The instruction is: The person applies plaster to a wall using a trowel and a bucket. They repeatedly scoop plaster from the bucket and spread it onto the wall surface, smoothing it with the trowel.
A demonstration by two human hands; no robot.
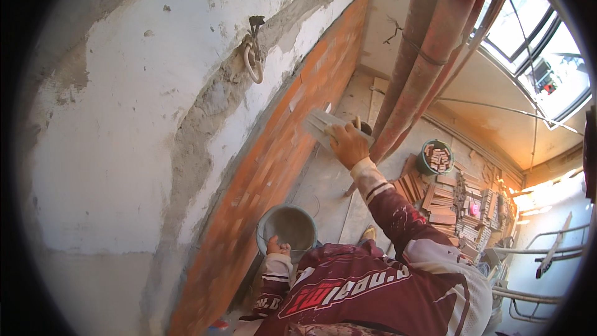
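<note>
My right hand (348, 143) grips a flat, pale rectangular trowel (322, 129) and holds it out by the reddish-orange brick-clad strip (261, 155) along the wall. The trowel is partly blurred, and I cannot tell whether it touches the bricks. Low in the middle, my left hand (278, 244) is closed on the near rim or wire handle of a grey-green bucket (289, 221), which has grey material inside. Above the brick strip, the white plastered wall (112, 137) has rough grey patches and a looped cable (254, 59) hanging from it.
Red-painted pipes (423, 56) run beside my right arm. On the floor at the right are stacks of brick tiles (438, 202) and a green bucket of brick pieces (435, 157). Metal tubes (541, 250) stand at the lower right, and a window (541, 56) is at the upper right.
</note>
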